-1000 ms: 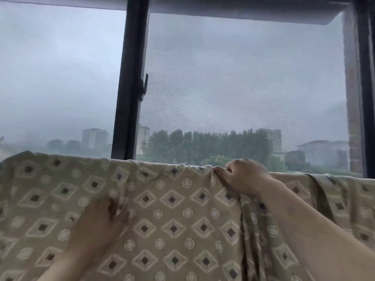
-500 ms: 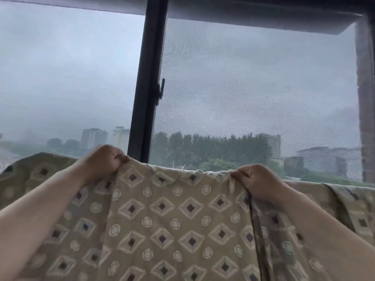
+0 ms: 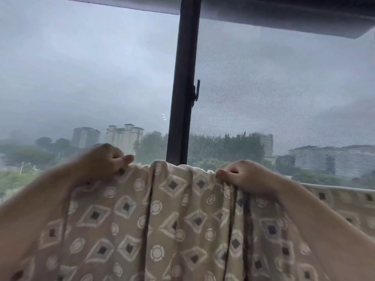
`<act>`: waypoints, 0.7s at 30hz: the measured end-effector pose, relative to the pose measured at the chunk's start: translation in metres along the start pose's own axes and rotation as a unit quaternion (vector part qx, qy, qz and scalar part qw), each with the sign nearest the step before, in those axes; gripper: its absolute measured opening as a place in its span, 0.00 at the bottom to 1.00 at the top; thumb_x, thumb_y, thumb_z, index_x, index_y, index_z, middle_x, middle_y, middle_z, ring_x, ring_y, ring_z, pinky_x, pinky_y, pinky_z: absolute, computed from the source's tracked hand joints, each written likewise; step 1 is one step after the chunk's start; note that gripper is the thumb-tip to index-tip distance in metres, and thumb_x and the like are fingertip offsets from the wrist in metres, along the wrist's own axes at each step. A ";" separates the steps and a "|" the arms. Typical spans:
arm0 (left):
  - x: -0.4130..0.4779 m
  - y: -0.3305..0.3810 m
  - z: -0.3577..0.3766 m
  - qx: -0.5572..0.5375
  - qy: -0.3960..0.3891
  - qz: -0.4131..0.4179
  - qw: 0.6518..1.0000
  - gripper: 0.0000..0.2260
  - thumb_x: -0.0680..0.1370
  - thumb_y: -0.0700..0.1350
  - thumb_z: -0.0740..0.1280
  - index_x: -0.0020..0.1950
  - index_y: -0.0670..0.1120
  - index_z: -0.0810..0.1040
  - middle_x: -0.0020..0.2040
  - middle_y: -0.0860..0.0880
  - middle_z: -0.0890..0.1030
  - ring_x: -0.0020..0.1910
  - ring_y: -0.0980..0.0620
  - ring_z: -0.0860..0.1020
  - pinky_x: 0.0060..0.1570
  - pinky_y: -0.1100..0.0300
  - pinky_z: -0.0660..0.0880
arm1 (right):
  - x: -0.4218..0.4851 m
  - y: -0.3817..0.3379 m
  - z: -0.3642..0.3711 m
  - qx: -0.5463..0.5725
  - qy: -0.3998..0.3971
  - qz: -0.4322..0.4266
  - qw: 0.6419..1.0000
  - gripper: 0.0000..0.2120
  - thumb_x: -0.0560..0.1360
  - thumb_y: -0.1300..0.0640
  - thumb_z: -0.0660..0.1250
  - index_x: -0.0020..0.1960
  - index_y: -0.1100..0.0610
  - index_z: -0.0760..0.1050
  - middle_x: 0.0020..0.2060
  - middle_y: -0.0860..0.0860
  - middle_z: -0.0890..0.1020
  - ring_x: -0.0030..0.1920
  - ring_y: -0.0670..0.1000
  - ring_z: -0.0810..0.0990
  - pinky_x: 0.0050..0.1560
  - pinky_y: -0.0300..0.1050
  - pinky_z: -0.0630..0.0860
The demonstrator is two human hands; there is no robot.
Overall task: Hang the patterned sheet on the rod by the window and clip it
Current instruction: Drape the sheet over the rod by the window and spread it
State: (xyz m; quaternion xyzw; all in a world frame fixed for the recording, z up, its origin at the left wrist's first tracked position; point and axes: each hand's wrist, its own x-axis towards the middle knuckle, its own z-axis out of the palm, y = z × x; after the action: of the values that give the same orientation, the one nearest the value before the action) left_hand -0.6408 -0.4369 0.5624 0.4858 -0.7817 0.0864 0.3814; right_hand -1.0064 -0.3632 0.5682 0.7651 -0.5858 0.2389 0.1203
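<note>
Both hands, left hand (image 3: 103, 159) and right hand (image 3: 244, 175), grip the patterned sheet (image 3: 162, 220).

**Rod and draped sheet at the window**

The rod (image 3: 336, 188), a pale bar visible only at right, runs along the window's foot. The patterned sheet (image 3: 172, 216), beige with diamonds and circles, hangs over it, gathered in vertical folds toward the centre.

Patterned sheet (image 3: 162, 220): beige, diamond-and-circle print, top edge bunched into vertical folds, hanging down; right portion draped over rod (image 3: 334, 188).
</note>
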 end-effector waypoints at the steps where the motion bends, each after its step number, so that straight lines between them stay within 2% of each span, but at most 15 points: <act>1: -0.007 -0.022 -0.009 0.019 -0.011 -0.028 0.999 0.22 0.79 0.55 0.62 0.28 0.46 0.73 0.26 0.52 0.76 0.30 0.53 0.75 0.34 0.58 0.68 | 0.002 -0.003 -0.001 -0.013 -0.006 0.006 1.000 0.34 0.69 0.24 0.54 0.41 0.54 0.77 0.34 0.44 0.81 0.38 0.43 0.79 0.46 0.49 0.76; 4: -0.018 -0.064 -0.017 -0.003 0.011 -0.047 0.999 0.19 0.81 0.52 0.59 0.32 0.47 0.74 0.33 0.52 0.77 0.36 0.50 0.76 0.36 0.57 0.66 | 0.016 -0.026 0.006 -0.029 -0.022 0.001 0.999 0.33 0.69 0.25 0.56 0.39 0.56 0.76 0.33 0.51 0.81 0.36 0.46 0.79 0.44 0.52 0.76; 7: -0.021 -0.078 -0.010 -0.118 0.068 -0.045 0.990 0.19 0.82 0.45 0.62 0.32 0.40 0.73 0.31 0.47 0.77 0.32 0.49 0.72 0.34 0.57 0.65 | 0.033 -0.062 0.023 -0.005 -0.020 -0.026 0.999 0.24 0.77 0.35 0.59 0.32 0.51 0.73 0.27 0.49 0.76 0.29 0.43 0.73 0.37 0.46 0.73; 9: -0.023 -0.090 -0.009 -0.241 0.084 -0.049 0.966 0.16 0.79 0.44 0.67 0.36 0.34 0.76 0.31 0.44 0.76 0.33 0.51 0.72 0.35 0.57 0.65 | 0.045 -0.082 0.033 0.001 -0.021 -0.041 0.999 0.23 0.79 0.38 0.58 0.31 0.51 0.71 0.26 0.46 0.73 0.28 0.43 0.70 0.36 0.45 0.70; 11: -0.027 -0.100 -0.008 -0.351 0.090 -0.060 0.930 0.08 0.77 0.40 0.69 0.40 0.37 0.81 0.32 0.45 0.80 0.33 0.51 0.74 0.37 0.58 0.71 | 0.056 -0.101 0.041 0.002 -0.018 -0.056 0.998 0.22 0.80 0.40 0.58 0.33 0.53 0.70 0.28 0.45 0.74 0.30 0.44 0.71 0.36 0.45 0.69; 13: -0.031 -0.106 -0.008 -0.404 0.092 -0.083 0.906 0.07 0.76 0.35 0.68 0.40 0.42 0.82 0.32 0.50 0.82 0.31 0.55 0.77 0.33 0.62 0.74 | 0.068 -0.123 0.051 0.000 -0.026 -0.067 0.997 0.20 0.81 0.44 0.58 0.34 0.52 0.71 0.33 0.45 0.77 0.35 0.44 0.74 0.38 0.43 0.69; 16: -0.037 -0.106 -0.002 -0.386 0.104 -0.055 0.915 0.07 0.76 0.35 0.69 0.40 0.44 0.83 0.33 0.54 0.83 0.35 0.56 0.78 0.33 0.70 0.74 | 0.087 -0.150 0.061 -0.027 -0.061 -0.065 0.996 0.14 0.76 0.48 0.56 0.43 0.54 0.77 0.48 0.51 0.81 0.51 0.51 0.78 0.52 0.47 0.73; 18: -0.046 -0.109 0.002 -0.329 0.128 -0.031 0.935 0.05 0.77 0.40 0.69 0.49 0.49 0.83 0.41 0.58 0.84 0.38 0.65 0.79 0.41 0.74 0.74 | 0.091 -0.165 0.061 -0.025 -0.083 -0.051 0.995 0.19 0.71 0.43 0.56 0.47 0.55 0.77 0.53 0.53 0.80 0.55 0.54 0.77 0.59 0.52 0.73; 20: -0.057 -0.116 0.010 -0.292 0.117 -0.016 0.949 0.12 0.78 0.46 0.69 0.61 0.51 0.80 0.53 0.58 0.82 0.46 0.74 0.77 0.51 0.75 0.73 | 0.091 -0.173 0.063 0.008 -0.082 -0.042 0.996 0.26 0.71 0.34 0.56 0.56 0.53 0.76 0.56 0.49 0.79 0.57 0.52 0.77 0.61 0.51 0.72; 21: -0.063 -0.120 0.016 -0.271 0.119 -0.018 0.955 0.16 0.77 0.48 0.70 0.64 0.52 0.78 0.57 0.56 0.80 0.50 0.71 0.77 0.55 0.71 0.73 | 0.089 -0.174 0.066 0.016 -0.069 -0.045 0.996 0.30 0.72 0.30 0.56 0.60 0.50 0.75 0.58 0.47 0.78 0.58 0.51 0.76 0.61 0.50 0.72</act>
State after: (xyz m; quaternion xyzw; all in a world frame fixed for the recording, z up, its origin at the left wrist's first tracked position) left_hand -0.5354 -0.4627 0.4801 0.3646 -0.7157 -0.0786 0.5904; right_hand -0.8076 -0.4191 0.5734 0.8071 -0.5540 0.1890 0.0775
